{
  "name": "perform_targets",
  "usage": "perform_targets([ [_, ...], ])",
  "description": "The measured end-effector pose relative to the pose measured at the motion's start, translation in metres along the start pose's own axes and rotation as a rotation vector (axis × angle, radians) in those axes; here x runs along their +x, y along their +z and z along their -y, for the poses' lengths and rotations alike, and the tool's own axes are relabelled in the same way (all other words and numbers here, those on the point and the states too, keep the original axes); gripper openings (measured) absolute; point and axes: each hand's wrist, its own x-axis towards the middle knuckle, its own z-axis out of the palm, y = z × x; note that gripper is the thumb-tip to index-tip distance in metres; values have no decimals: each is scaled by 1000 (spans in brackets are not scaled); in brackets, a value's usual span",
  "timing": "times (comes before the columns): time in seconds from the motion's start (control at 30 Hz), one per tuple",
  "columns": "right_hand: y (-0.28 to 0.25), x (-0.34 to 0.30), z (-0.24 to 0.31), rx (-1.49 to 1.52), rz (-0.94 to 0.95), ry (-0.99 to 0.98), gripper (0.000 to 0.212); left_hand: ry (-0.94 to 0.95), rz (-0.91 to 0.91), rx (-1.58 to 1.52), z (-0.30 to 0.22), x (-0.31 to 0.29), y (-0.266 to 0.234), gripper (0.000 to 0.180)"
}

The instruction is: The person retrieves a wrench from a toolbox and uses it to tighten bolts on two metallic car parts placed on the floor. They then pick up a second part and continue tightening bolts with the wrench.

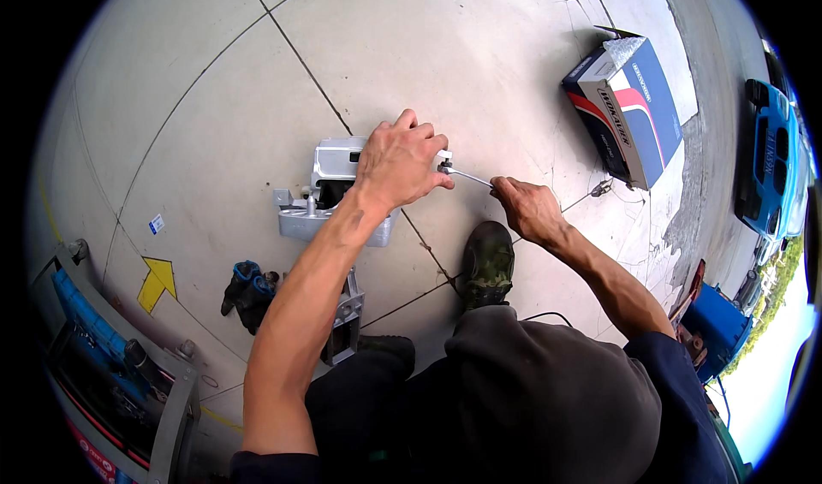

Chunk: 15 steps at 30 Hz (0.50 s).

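A silver brake caliper [336, 160] lies on the pale concrete floor in front of me. My left hand [398, 163] is closed over its right side, the fingers bent across the top and the thumb pointing right. Between thumb and forefinger side, a small bolt end sticks out of the casting. My right hand [529, 208] grips one end of a thin metal wrench [471, 177], whose other end meets that bolt by my left thumb. The palm hides much of the caliper's right part. Closer to my body, a grey metal bracket [347, 317] stands partly behind my left forearm.
Dark gloves with blue trim [250, 294] lie left of my left arm. A blue and white cardboard box [642, 112] stands open at the upper right. My camouflage boot [488, 266] is near the wrench. A tool cart [175, 415] fills the lower left, beside a yellow floor arrow [159, 284].
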Motion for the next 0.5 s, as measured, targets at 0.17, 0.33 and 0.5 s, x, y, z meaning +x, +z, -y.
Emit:
perform_targets([
  [0.17, -65, 6, 64, -275, 160, 110, 23, 8, -22, -4, 3, -3, 3, 50],
  [0.33, -87, 26, 115, -515, 317, 166, 13, 27, -51, -7, -1, 0, 1, 49],
  [0.5, -113, 53, 154, -632, 478, 91, 10, 19, -33, 20, -1, 0, -2, 51],
])
